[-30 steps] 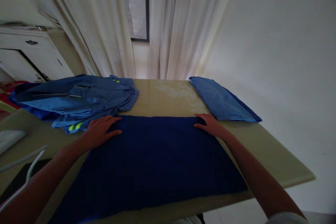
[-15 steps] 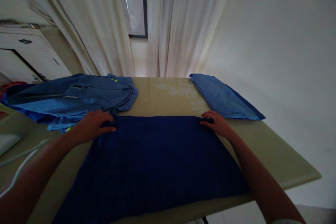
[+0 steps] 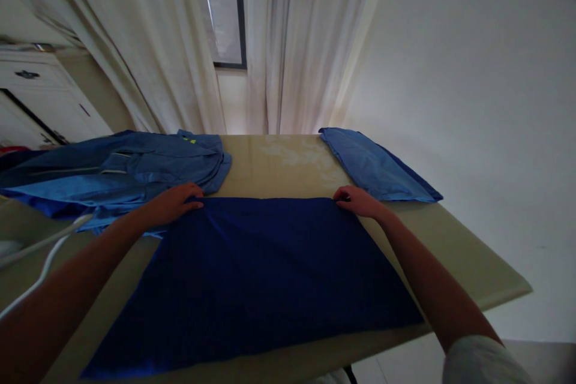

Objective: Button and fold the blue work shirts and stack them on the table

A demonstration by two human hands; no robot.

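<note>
A dark blue cloth point(image 3: 270, 270) lies spread over the near part of the table, its near edge close to the table's front edge. My left hand point(image 3: 177, 203) pinches its far left corner between thumb and fingers. At the far right corner, my right hand point(image 3: 355, 200) is closed on the cloth's edge in the same way. The far edge runs nearly straight between both hands. What kind of article the cloth is, I cannot tell. Just behind my left hand lies a blue-grey work jacket point(image 3: 148, 159), partly covered by that forearm.
A folded blue garment point(image 3: 378, 165) lies at the right back of the tan table point(image 3: 279, 162). White cords point(image 3: 49, 258) cross the left side near my forearm. Curtains point(image 3: 310, 42) hang behind the table, a white cabinet point(image 3: 40, 96) stands left, and a wall point(image 3: 477, 102) rises at right.
Both hands have closed on the far corners of the dark blue cloth; earlier their thumbs and fingers were apart. The cloth's near left corner now shows, and the view has shifted slightly right.
</note>
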